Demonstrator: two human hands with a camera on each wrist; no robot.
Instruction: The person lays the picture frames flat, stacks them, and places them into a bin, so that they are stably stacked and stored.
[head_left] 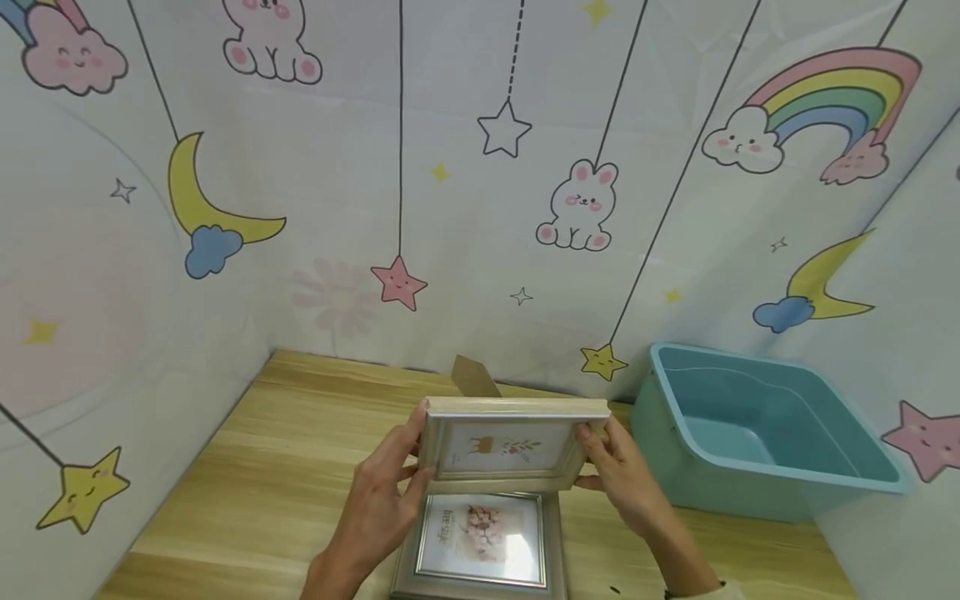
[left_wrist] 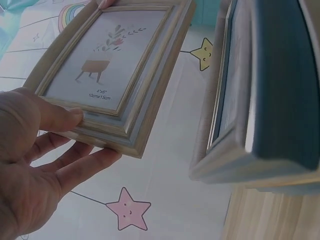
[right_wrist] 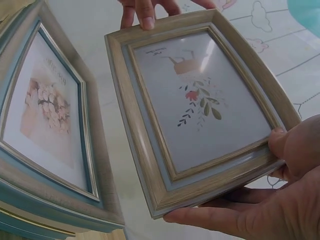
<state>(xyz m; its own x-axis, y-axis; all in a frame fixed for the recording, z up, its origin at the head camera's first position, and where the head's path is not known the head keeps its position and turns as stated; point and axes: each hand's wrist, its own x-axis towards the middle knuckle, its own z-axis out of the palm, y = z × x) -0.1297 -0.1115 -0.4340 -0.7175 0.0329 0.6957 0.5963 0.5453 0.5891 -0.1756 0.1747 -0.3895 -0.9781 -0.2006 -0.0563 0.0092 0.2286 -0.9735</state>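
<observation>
Both hands hold up a picture frame with a wood-coloured border and a plant drawing behind its glass. My left hand grips one short end, thumb on the front border and fingers behind, as the left wrist view shows. At the opposite end my right hand pinches it the same way, with the thumb on the front. The frame is tilted above a second picture frame with a flower print, which lies face up on the table. In the right wrist view the flower-print frame sits on top of another frame.
A blue-green plastic tub stands at the right on the wood-grain table. Behind the held frame a brown flap sticks up near the back edge. A cartoon-printed cloth covers the walls. A small dark bit lies near the front.
</observation>
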